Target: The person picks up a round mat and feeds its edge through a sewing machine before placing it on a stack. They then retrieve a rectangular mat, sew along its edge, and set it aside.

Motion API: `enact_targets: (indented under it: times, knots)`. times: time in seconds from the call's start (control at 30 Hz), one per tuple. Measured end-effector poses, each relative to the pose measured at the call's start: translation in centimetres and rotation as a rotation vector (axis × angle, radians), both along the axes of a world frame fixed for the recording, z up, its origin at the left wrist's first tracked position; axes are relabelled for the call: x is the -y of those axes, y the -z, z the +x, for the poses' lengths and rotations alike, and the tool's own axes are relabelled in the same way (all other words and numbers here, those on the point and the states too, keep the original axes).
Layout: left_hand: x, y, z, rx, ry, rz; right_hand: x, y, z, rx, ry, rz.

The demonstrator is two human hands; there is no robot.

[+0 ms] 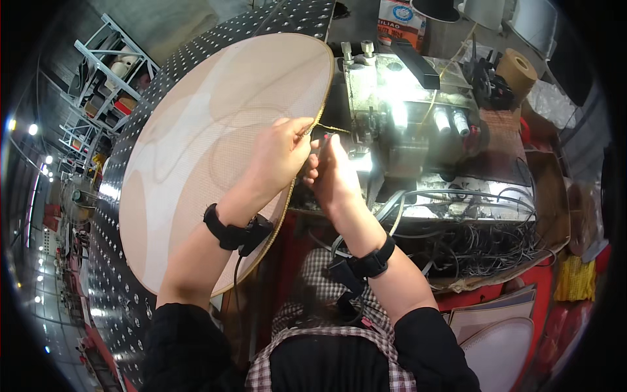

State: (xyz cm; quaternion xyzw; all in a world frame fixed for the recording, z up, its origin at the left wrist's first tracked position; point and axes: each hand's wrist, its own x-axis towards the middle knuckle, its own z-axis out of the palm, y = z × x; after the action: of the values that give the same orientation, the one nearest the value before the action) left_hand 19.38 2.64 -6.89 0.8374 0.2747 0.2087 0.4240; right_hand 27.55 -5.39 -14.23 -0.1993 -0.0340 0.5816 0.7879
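A large round beige mesh panel [196, 144] with a gold braided edge lies on a perforated metal table [124, 222]. My left hand [277, 153] rests on its right edge and pinches the gold trim [326, 128] where it leaves the rim. My right hand [333, 173] is right beside it, fingers closed on the same trim near the needle area of the sewing machine [398, 124]. Both wrists wear black bands.
A tangle of cords and trimmings [470, 242] lies below the machine. A brown tape roll [519, 68] and a carton [400, 19] stand behind it. More trimmed panels [503, 333] lie at the lower right. Shelving [108, 72] stands at the far left.
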Motion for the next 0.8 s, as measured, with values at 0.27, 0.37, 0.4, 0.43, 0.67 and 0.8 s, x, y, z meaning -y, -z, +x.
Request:
enact_targets:
  times: [0.27, 0.37, 0.4, 0.43, 0.67, 0.8]
  knots:
    - [0.6, -0.6, 0.0, -0.012, -0.002, 0.048, -2.6, -0.2, 0.7, -0.221, -0.145, -0.135]
    - [0.8, -0.6, 0.0, 0.007, -0.026, -0.050, -2.9, 0.1, 0.8, -0.198, -0.122, -0.109]
    - [0.9, -0.5, 0.0, 0.002, -0.026, -0.018, -2.9, 0.2, 0.9, -0.213, -0.135, -0.104]
    - [0.9, -0.6, 0.0, -0.004, -0.025, 0.014, -2.9, 0.2, 0.9, -0.220, -0.144, -0.095]
    - [1.1, -0.9, -0.1, -0.003, -0.035, 0.121, -2.8, -0.1, 1.0, -0.167, -0.176, -0.066]
    - [1.3, -1.3, -1.0, 0.036, -0.040, 0.142, -2.4, -0.7, 0.3, -0.034, -0.154, -0.085]
